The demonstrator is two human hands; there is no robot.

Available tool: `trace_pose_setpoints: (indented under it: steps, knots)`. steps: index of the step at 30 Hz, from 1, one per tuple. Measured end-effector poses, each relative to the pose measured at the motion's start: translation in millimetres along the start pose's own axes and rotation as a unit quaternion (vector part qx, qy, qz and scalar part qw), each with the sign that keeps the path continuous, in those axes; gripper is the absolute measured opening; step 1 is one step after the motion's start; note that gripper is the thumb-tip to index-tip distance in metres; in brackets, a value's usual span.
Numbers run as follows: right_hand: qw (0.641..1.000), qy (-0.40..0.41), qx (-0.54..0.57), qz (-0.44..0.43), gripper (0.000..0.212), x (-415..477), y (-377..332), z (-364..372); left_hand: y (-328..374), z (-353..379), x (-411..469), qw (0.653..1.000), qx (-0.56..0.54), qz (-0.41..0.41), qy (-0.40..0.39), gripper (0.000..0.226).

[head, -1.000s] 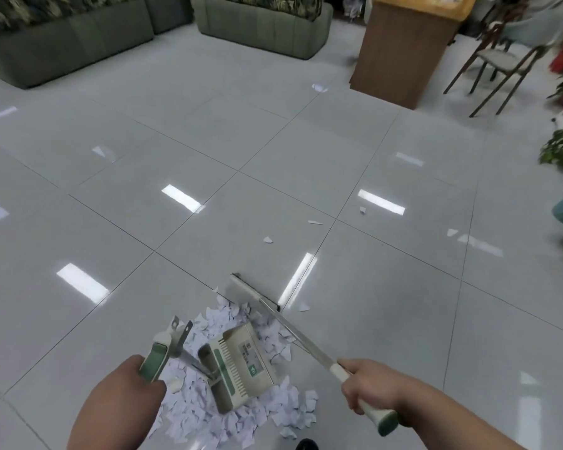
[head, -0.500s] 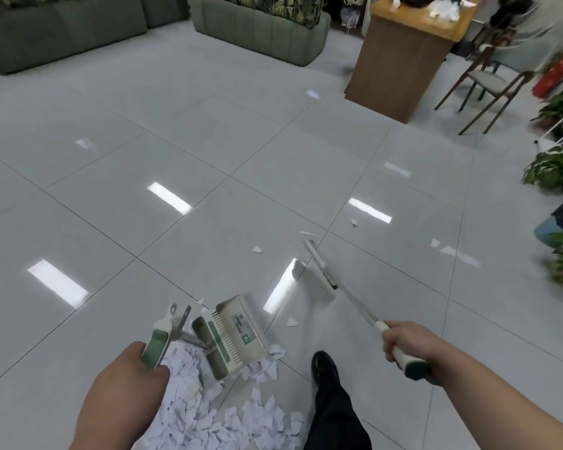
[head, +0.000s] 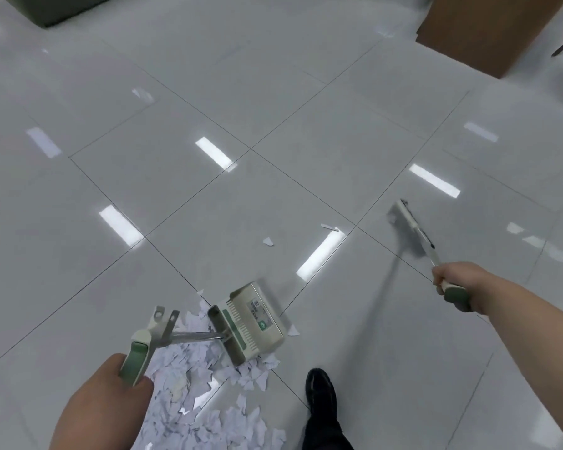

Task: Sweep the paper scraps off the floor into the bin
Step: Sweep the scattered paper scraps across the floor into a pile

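Note:
A heap of white paper scraps (head: 205, 404) lies on the grey tiled floor at the bottom middle. Over its far edge hangs a beige dustpan (head: 252, 321) on a metal stem, and my left hand (head: 108, 397) grips its green handle (head: 136, 358). My right hand (head: 452, 280) grips the green end of a long broom; the broom head (head: 410, 227) is far out to the right, away from the heap. Two loose scraps, one (head: 268, 241) and another (head: 329, 227), lie beyond the dustpan. No bin is in view.
My black shoe (head: 320, 393) stands just right of the heap. A brown wooden counter (head: 488, 30) rises at the top right. A dark green sofa corner (head: 59, 8) shows at the top left. Bright ceiling lights reflect on the glossy tiles.
The broom has swung away from the heap, out to the right and forward. I have stepped forward, so the heap sits lower in view and my shoe appears. The dustpan stays above the heap.

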State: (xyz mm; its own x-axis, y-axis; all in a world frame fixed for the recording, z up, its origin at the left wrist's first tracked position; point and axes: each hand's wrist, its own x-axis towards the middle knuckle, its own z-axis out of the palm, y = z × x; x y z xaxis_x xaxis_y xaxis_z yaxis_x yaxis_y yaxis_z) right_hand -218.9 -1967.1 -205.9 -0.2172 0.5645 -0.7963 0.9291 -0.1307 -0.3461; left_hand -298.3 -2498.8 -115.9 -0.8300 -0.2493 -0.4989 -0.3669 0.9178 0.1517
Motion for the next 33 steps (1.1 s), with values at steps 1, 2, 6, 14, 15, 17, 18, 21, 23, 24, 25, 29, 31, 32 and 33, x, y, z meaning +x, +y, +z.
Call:
trace_pose_setpoints:
  steps: [1,2,6,14,15,17,18,21,23,24,25,29,31,32,33]
  knots:
    - [1.000,-0.005,-0.005,0.001,0.008,14.9,-8.3,-0.7,4.9,4.6,1.1,1.000,0.006,-0.015,0.001,0.014]
    - [1.000,-0.013,-0.012,0.001,0.009,27.5,-14.6,1.5,9.0,8.8,1.8,1.000,0.007,-0.029,0.001,0.014]
    - [0.997,-0.050,-0.057,0.000,0.010,44.0,-16.9,37.5,17.3,15.4,3.8,0.997,-0.011,-0.074,0.003,0.013]
    - [0.968,-0.161,-0.178,-0.075,0.018,-50.5,10.3,154.1,-20.3,8.5,3.7,0.997,-0.029,-0.073,0.012,0.010]
    - [0.963,-0.171,-0.189,-0.087,0.018,-66.9,13.3,169.0,-29.6,5.9,1.4,0.997,-0.033,-0.070,0.012,0.009]
    - [0.949,-0.187,-0.227,-0.111,0.019,-98.2,20.4,199.0,-53.1,-1.6,-3.7,0.997,-0.037,-0.061,0.012,0.010]
    - [0.942,-0.194,-0.246,-0.121,0.021,-113.4,24.9,214.3,-67.5,-6.7,-5.7,0.998,-0.038,-0.055,0.017,0.011]
    - [0.915,-0.210,-0.308,-0.152,0.034,-160.4,47.1,258.0,-122.2,-24.3,-14.0,0.997,-0.051,-0.035,0.037,0.011]
    - [0.896,-0.220,-0.345,-0.170,0.037,-193.2,68.3,283.3,-166.1,-35.7,-22.4,0.997,-0.065,-0.027,0.044,0.011]
    - [0.888,-0.228,-0.359,-0.177,0.033,-209.7,81.0,294.1,-188.8,-41.0,-27.4,0.996,-0.074,-0.026,0.046,0.012]
    - [0.880,-0.236,-0.370,-0.182,0.027,-227.1,94.3,303.6,-211.8,-46.2,-31.8,0.995,-0.081,-0.024,0.047,0.011]
    - [0.872,-0.254,-0.381,-0.172,0.036,-288.0,143.0,332.6,-299.3,-59.2,-45.4,0.993,-0.108,-0.032,0.041,0.011]
    - [0.866,-0.256,-0.395,-0.168,0.043,-313.2,158.7,339.1,-335.7,-61.8,-52.7,0.991,-0.122,-0.036,0.042,0.011]
    - [0.865,-0.255,-0.397,-0.170,0.043,-324.7,164.5,339.4,-351.9,-62.5,-56.3,0.990,-0.127,-0.038,0.042,0.011]
    - [0.869,-0.254,-0.390,-0.167,0.045,-335.5,168.9,337.0,-366.9,-62.8,-59.7,0.990,-0.131,-0.041,0.043,0.011]
